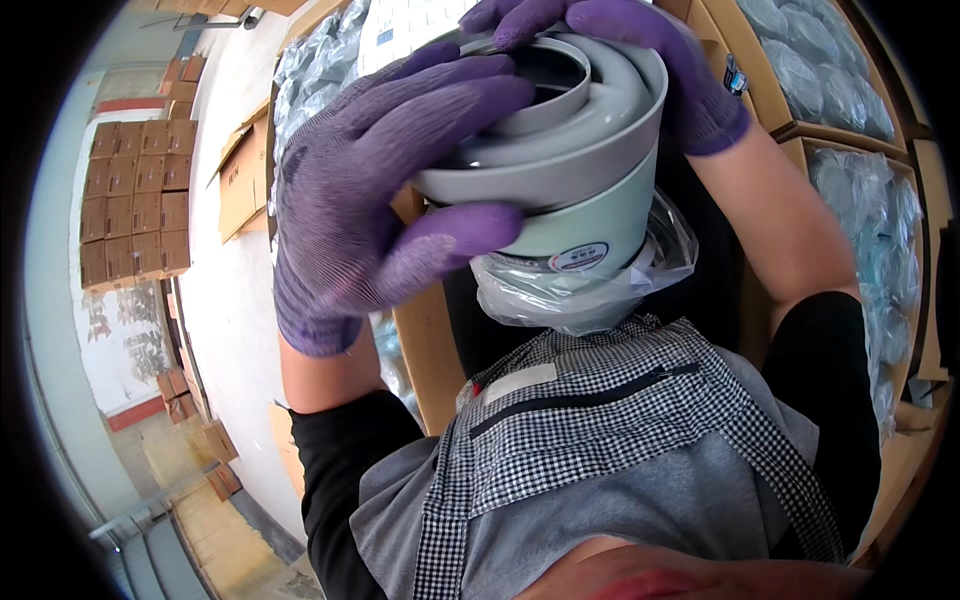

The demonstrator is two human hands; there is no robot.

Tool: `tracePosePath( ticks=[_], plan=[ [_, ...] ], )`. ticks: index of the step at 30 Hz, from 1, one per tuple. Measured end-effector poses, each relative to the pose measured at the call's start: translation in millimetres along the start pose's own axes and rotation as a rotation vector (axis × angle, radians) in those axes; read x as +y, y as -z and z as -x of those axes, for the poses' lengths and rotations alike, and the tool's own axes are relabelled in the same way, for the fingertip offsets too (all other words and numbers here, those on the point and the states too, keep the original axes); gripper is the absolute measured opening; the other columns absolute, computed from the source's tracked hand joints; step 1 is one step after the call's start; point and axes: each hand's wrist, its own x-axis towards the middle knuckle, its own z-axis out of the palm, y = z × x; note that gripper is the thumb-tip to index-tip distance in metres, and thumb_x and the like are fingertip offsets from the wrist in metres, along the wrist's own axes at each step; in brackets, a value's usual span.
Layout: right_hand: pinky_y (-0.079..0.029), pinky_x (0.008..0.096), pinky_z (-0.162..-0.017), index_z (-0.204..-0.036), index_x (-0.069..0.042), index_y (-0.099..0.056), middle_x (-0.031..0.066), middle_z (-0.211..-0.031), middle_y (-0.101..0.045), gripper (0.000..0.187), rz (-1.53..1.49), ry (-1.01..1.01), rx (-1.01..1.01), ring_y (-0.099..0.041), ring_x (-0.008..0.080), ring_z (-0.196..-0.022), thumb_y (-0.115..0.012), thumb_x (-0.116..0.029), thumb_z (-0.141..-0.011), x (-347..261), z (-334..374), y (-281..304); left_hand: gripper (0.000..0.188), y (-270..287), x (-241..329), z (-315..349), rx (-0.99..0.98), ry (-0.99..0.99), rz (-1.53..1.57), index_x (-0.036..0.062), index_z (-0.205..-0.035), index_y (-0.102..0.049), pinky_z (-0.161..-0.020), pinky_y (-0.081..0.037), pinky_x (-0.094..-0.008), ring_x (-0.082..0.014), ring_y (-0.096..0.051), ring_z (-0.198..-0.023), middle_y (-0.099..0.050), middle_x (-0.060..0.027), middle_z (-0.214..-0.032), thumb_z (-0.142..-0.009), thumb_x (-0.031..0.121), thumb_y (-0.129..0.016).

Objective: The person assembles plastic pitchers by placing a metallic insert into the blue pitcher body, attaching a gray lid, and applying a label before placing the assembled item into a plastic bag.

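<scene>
Held up in front of my chest is a pale green round container (600,228) with a grey ringed top (600,165); a dark round opening shows in its middle. My left hand (400,175), in a purple coated glove, grips the top's left side, fingers over the ring and thumb against the front. My right hand (640,40), gloved alike, holds the far right rim, with its fingers curled over the top. A clear plastic bag (600,300) is bunched around the container's lower part. An oval sticker (579,257) sits on the green wall.
Open cartons of plastic-wrapped goods stand on the right (825,70) and lower right (865,220). More wrapped goods (318,70) lie at the upper left, beside a white printed sheet (410,25). Stacked brown cartons (138,195) stand along the far left wall.
</scene>
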Motion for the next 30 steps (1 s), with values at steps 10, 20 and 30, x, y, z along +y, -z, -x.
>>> tracePosePath(
  ticks=[10,20,30],
  plan=[
    [-0.044,0.0385,-0.106,-0.108,0.008,-0.069,0.0203,-0.121,-0.064,0.046,-0.111,-0.127,-0.145,-0.059,0.0294,-0.115,-0.047,-0.031,-0.097,40,-35,25,0.038,-39,4,22,0.489,0.305,0.236,-0.0015,-0.108,-0.075,-0.082,-0.058,-0.0358,-0.0231,-0.073,-0.087,-0.076,-0.016,-0.094,-0.084,0.028,-0.074],
    [-0.041,0.043,-0.111,-0.112,0.004,-0.065,0.0189,-0.129,-0.059,0.034,-0.701,-0.13,-0.127,-0.053,0.0316,-0.127,-0.051,-0.023,-0.098,52,-10,19,0.034,-38,49,-25,0.14,0.302,-0.233,0.0014,-0.109,-0.074,-0.075,-0.056,-0.0352,-0.0239,-0.071,-0.078,-0.073,-0.0155,-0.087,-0.093,0.03,-0.064],
    [-0.051,0.0383,-0.095,-0.121,0.003,-0.061,0.0174,-0.116,-0.068,0.038,0.39,-0.025,-0.001,-0.065,0.0263,-0.111,-0.047,-0.028,-0.104,-3,1,10,0.031,-34,44,-20,0.138,0.43,-0.373,0.0051,-0.108,-0.076,-0.072,-0.058,-0.0347,-0.0233,-0.075,-0.079,-0.075,-0.0168,-0.09,-0.094,0.031,-0.067]
  ],
)
